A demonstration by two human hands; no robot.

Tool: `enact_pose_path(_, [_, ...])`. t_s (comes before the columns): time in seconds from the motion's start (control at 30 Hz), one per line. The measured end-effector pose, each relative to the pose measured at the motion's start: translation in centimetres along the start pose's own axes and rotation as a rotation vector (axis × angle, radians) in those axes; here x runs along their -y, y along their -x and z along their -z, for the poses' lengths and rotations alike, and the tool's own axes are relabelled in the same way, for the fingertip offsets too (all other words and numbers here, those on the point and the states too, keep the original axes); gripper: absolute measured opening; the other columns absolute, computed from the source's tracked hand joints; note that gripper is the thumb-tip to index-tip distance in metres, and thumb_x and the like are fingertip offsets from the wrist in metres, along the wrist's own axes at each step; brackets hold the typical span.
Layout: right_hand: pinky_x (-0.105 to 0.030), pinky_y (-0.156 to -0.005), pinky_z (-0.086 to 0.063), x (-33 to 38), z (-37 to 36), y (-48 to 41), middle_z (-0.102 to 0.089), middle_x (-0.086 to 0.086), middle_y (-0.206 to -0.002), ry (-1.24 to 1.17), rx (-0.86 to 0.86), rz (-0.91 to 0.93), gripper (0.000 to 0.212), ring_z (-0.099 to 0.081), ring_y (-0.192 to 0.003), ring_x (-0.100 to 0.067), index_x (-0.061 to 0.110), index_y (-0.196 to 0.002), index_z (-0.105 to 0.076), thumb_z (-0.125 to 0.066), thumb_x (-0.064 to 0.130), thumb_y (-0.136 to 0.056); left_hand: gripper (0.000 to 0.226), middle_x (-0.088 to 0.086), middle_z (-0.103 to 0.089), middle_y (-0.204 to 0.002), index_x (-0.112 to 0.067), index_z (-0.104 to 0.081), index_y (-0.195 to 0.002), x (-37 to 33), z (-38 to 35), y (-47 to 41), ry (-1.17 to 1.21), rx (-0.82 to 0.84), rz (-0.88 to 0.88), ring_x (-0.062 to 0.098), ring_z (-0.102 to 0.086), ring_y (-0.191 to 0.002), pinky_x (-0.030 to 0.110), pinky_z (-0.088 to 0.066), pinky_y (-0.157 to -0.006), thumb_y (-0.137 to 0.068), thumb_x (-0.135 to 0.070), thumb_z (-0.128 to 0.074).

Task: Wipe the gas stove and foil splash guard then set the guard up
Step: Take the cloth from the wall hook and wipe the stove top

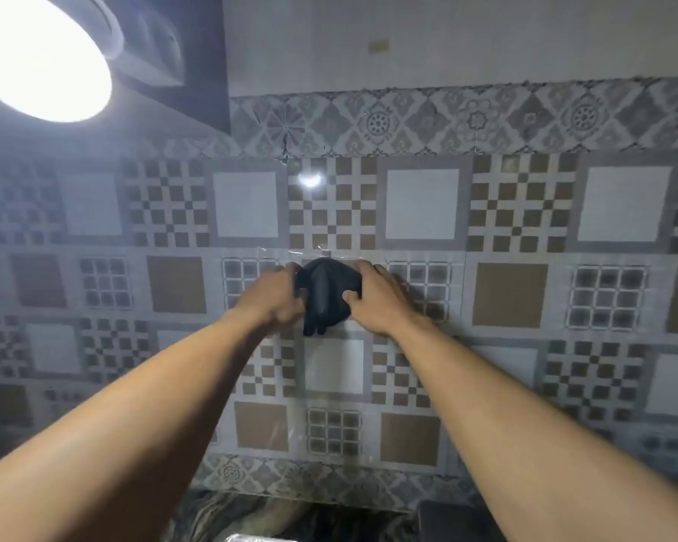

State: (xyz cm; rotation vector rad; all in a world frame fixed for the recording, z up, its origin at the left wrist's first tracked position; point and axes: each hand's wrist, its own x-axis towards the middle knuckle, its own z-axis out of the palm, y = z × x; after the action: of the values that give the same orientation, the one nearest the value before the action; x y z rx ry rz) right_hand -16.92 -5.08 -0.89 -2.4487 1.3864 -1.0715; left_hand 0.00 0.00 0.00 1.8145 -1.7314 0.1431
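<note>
I've got the left hand [276, 295] and right hand [376, 297] both closed on a dark cloth [325, 295] bunched against the tiled wall [509, 205], probably readying it for wiping; stove and foil guard not clearly visible below the cloth.

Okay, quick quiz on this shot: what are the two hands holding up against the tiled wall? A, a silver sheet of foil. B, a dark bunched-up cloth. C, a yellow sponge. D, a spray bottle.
B: the left hand and the right hand grip a dark cloth from either side, bunched between them in front of the patterned wall tiles.
</note>
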Motion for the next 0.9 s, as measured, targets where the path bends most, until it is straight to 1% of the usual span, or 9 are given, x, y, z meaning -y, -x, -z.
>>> enact_pose_path(0.17, [-0.043, -0.084, -0.056, -0.4, -2.2, -2.5, -0.065, -0.007, -0.118, -0.016, -0.154, 0.029, 0.035, -0.062, -0.104, -0.027, 0.014, -0.127, -0.054, -0.060, 0.028, -0.095, 0.037, 0.010, -0.068, -0.117, -0.017, -0.052, -0.131, 0.7, -2.1, -2.0, 0.044, -0.148, 0.058, 0.028, -0.065, -0.101, 0.040, -0.054, -0.084, -0.096, -0.028, -0.053])
enact_pose_path(0.27, [-0.044, -0.081, -0.056, -0.2, -2.5, -3.3, -0.068, -0.008, -0.108, 0.000, -0.178, 0.009, 0.024, -0.064, -0.095, -0.028, 0.011, -0.115, -0.062, -0.057, 0.027, -0.097, 0.025, 0.009, -0.069, -0.108, -0.014, -0.063, -0.116, 1.5, -2.1, -2.8, 0.071, -0.217, 0.070, 0.022, -0.060, -0.089, 0.034, -0.045, -0.073, -0.098, -0.025, -0.050])
enact_pose_path(0.4, [-0.039, -0.073, -0.054, -0.4, -1.8, -3.6, -0.067, -0.010, -0.098, -0.060, -0.183, 0.019, 0.018, -0.062, -0.089, -0.027, 0.006, -0.105, -0.063, -0.052, 0.020, -0.099, 0.017, 0.007, -0.067, -0.095, -0.016, -0.063, -0.100, 2.0, -1.0, -3.0, 0.143, -0.220, 0.070, 0.025, -0.060, -0.087, 0.033, -0.044, -0.071, -0.096, -0.023, -0.048])
enact_pose_path(0.47, [-0.031, -0.064, -0.048, -0.3, -0.8, -3.4, -0.066, -0.006, -0.095, -0.099, -0.176, 0.014, 0.017, -0.060, -0.085, -0.023, 0.009, -0.103, -0.063, -0.052, 0.020, -0.100, 0.018, 0.008, -0.066, -0.098, -0.014, -0.062, -0.104, 1.7, 0.0, -2.8, 0.179, -0.215, 0.071, 0.027, -0.061, -0.090, 0.035, -0.048, -0.074, -0.098, -0.022, -0.048])
enact_pose_path(0.53, [-0.029, -0.064, -0.048, -0.2, 0.4, -2.8, -0.066, -0.003, -0.094, -0.123, -0.151, 0.000, 0.015, -0.060, -0.084, -0.020, 0.013, -0.103, -0.065, -0.053, 0.022, -0.099, 0.020, 0.011, -0.067, -0.103, -0.011, -0.064, -0.109, 1.0, 1.0, -2.3, 0.213, -0.211, 0.079, 0.028, -0.062, -0.095, 0.038, -0.052, -0.078, -0.098, -0.020, -0.049])
enact_pose_path(0.6, [-0.034, -0.073, -0.054, 0.0, 1.6, -1.9, -0.068, -0.003, -0.096, -0.130, -0.122, -0.030, 0.016, -0.062, -0.087, -0.022, 0.015, -0.105, -0.066, -0.055, 0.023, -0.098, 0.022, 0.012, -0.067, -0.108, -0.010, -0.066, -0.113, 0.1, 1.7, -1.6, 0.242, -0.184, 0.091, 0.030, -0.063, -0.100, 0.039, -0.054, -0.084, -0.098, -0.019, -0.052])
enact_pose_path(0.7, [-0.037, -0.078, -0.056, 0.2, 3.5, 0.1, -0.069, -0.006, -0.095, -0.086, -0.051, -0.105, 0.017, -0.064, -0.088, -0.025, 0.013, -0.102, -0.068, -0.058, 0.021, -0.092, 0.023, 0.010, -0.068, -0.107, -0.007, -0.070, -0.110, -1.0, 2.4, 0.2, 0.266, -0.065, 0.129, 0.029, -0.063, -0.102, 0.034, -0.051, -0.078, -0.096, -0.017, -0.055])
enact_pose_path(0.8, [-0.031, -0.065, -0.048, 0.3, 5.1, 3.3, -0.069, -0.012, -0.086, -0.064, 0.067, -0.201, 0.017, -0.066, -0.080, -0.028, 0.001, -0.086, -0.067, -0.058, 0.015, -0.082, 0.021, 0.012, -0.071, -0.100, -0.004, -0.073, -0.100, -2.3, 2.7, 2.0, 0.338, 0.073, 0.193, 0.029, -0.065, -0.093, 0.037, -0.057, -0.076, -0.091, -0.017, -0.059])
enact_pose_path(0.9, [-0.031, -0.058, -0.038, 0.5, 6.3, 7.1, -0.043, -0.005, -0.062, -0.116, 0.152, -0.260, 0.025, -0.048, -0.059, -0.023, 0.011, -0.062, -0.042, -0.059, 0.013, -0.079, 0.020, 0.011, -0.068, -0.091, -0.003, -0.067, -0.097, -4.3, 2.4, 4.8, 0.506, 0.211, 0.344, 0.023, -0.063, -0.079, 0.031, -0.054, -0.063, -0.089, -0.021, -0.061])
